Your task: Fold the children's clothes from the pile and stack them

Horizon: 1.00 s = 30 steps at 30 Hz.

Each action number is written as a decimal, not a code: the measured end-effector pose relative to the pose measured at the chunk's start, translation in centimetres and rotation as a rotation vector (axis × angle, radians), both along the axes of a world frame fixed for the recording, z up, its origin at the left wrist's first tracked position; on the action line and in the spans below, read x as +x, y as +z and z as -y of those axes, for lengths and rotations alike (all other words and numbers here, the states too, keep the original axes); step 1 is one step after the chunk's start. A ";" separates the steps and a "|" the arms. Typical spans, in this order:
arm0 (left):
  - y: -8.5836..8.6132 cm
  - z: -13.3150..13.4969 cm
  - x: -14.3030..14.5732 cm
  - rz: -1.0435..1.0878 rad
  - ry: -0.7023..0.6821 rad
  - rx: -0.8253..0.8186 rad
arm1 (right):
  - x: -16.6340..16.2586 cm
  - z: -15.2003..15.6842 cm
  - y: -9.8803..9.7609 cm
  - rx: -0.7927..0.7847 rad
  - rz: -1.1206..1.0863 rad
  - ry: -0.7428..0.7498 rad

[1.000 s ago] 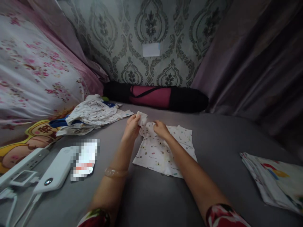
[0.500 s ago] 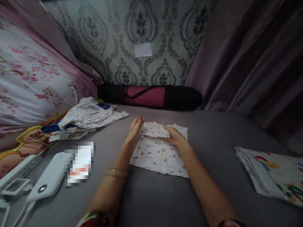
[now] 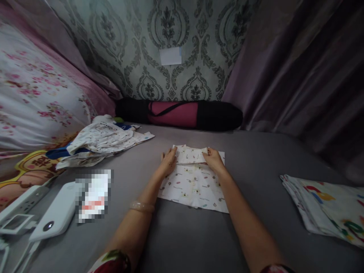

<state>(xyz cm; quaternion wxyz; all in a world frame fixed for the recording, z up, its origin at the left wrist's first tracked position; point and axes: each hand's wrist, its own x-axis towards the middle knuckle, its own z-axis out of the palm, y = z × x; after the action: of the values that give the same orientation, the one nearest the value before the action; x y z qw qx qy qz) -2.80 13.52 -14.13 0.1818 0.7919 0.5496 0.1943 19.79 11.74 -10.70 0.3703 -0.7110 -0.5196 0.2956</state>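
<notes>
A small white garment point(image 3: 193, 185) with a scattered print lies flat on the grey bed sheet in front of me, its far part turned over into a flap point(image 3: 190, 154). My left hand point(image 3: 169, 161) grips the flap's left end, thumb and fingers closed on the cloth. At the right end, my right hand point(image 3: 214, 160) pinches the flap's corner between thumb and fingers. Some cloth beyond and beside the right hand sticks out from under the flap. Which kind of garment it is, I cannot tell.
Rumpled clothes point(image 3: 102, 140) lie to the left, a folded printed cloth point(image 3: 330, 204) to the right. A white power bank point(image 3: 57, 212), a power strip point(image 3: 22, 201) and a blurred packet point(image 3: 95, 195) are near left. A black-and-pink long bag point(image 3: 173, 114) lies along the wall.
My left hand has come in from beside the garment onto the flap's left end. My right hand has shifted slightly right to the flap's corner, and the flap is now stretched flatter.
</notes>
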 end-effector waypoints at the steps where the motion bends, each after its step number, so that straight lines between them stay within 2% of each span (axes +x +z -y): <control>1: -0.1 0.0 -0.1 -0.008 -0.008 0.007 | 0.2 0.1 0.0 -0.016 0.068 -0.014; 5: -0.3 -0.3 -0.4 0.025 -0.054 0.023 | 0.4 0.9 0.4 -0.066 0.326 -0.005; 9: -0.7 -0.7 -0.5 0.105 -0.088 0.013 | 0.0 1.8 1.0 -0.100 0.464 0.021; 19: -0.8 -1.0 -0.8 0.096 -0.134 0.003 | 0.2 1.7 1.4 -0.159 0.475 0.035; 23: -0.4 -0.8 -0.5 0.043 -0.113 -0.016 | -0.3 2.2 1.8 -0.131 0.542 -0.003; 30: -0.4 -0.8 -0.7 0.020 -0.109 0.005 | -1.8 3.3 2.2 -0.172 0.652 -0.018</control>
<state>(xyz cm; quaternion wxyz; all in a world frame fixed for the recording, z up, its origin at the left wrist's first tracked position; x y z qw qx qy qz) -3.50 14.29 -14.53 0.1956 0.8191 0.5033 0.1936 18.01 8.46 -8.48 0.1260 -0.8012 -0.5777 0.0923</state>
